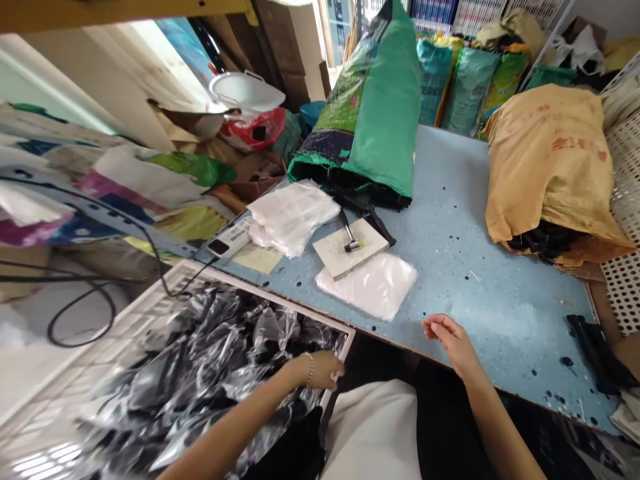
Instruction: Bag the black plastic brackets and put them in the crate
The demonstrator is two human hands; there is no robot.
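Observation:
My left hand reaches down to the right rim of a white crate. Its fingers are curled downward, and what they hold is hidden. The crate is full of black parts in clear plastic bags. My right hand rests at the near edge of the blue table, with its fingers bent in and nothing in them. Just beyond it lies a flat clear plastic bag. A white block with a small metal tool on it sits behind that bag. A stack of clear bags lies to the left.
A green sack and a yellow sack spilling black parts lie on the table's far side. More black parts lie at the right edge. A power strip and black cable lie left, with clutter behind.

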